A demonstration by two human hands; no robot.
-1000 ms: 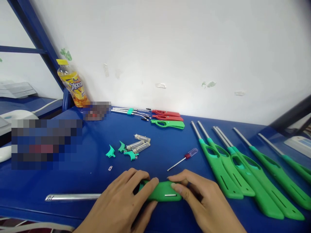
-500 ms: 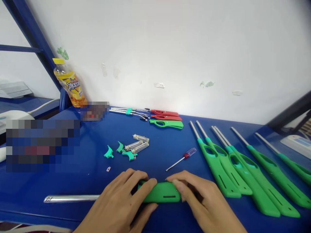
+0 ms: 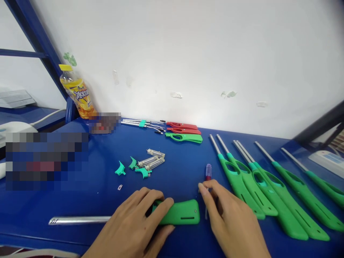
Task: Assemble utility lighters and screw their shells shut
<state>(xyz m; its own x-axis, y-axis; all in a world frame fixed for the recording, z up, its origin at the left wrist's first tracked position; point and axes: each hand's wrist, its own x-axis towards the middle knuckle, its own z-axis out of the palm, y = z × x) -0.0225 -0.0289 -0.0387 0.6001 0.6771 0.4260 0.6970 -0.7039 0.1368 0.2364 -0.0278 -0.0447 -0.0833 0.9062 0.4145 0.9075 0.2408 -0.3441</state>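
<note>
My left hand (image 3: 137, 218) is closed over a green gas lighter (image 3: 185, 211) lying flat on the blue table, its long metal tube (image 3: 80, 220) pointing left. A slot and a small hole show at the handle's right end. Just right of that end, my right hand (image 3: 228, 211) has its fingers closed round the shaft of a small screwdriver (image 3: 209, 172). The screwdriver's clear purple and red handle points away from me, and its shaft is partly behind the fingers. Teal triggers (image 3: 120, 168) and clear fuel tanks (image 3: 152, 161) lie loose beyond my left hand.
Several green lighters (image 3: 290, 193) lie in a row at the right. Red and green handle shells (image 3: 184, 130) and metal tubes with wires (image 3: 137, 122) lie along the wall. A drink bottle (image 3: 77, 93) stands at the back left. A small metal piece (image 3: 120, 187) lies near my left hand.
My right hand has left the lighter's end and taken hold of the screwdriver, which has turned from slanting to pointing nearly straight toward me. My left hand and the lighter have stayed in place.
</note>
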